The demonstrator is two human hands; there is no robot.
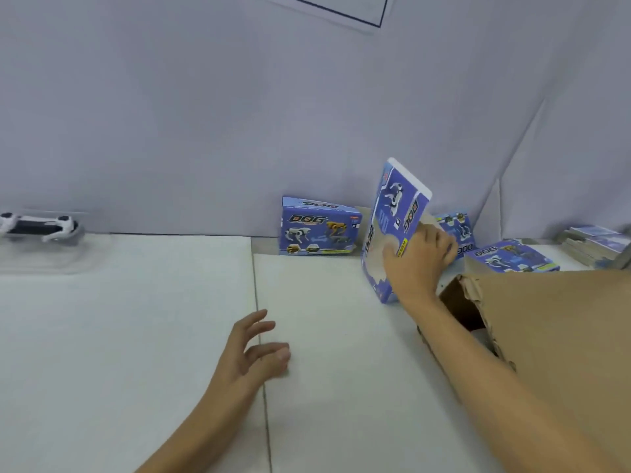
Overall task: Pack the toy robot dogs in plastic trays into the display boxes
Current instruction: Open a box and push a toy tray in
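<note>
Centrally, flattened blue display box [392, 230] stands tilted on white table [136, 336], right hand [418, 257] gripping its right edge, fingers curled round it. Left hand [254, 349] hovers low over table, fingers spread and loosely bent, holding nothing. Assembled box [319, 227] stands upright just left of held one, against grey backdrop [205, 114]. More boxes [508, 256] lie behind right hand. Toy robot dog in clear plastic tray [41, 227] sits far left. Torn brown carton [553, 322] at right; stack of flat boxes [594, 245] far right.
</note>
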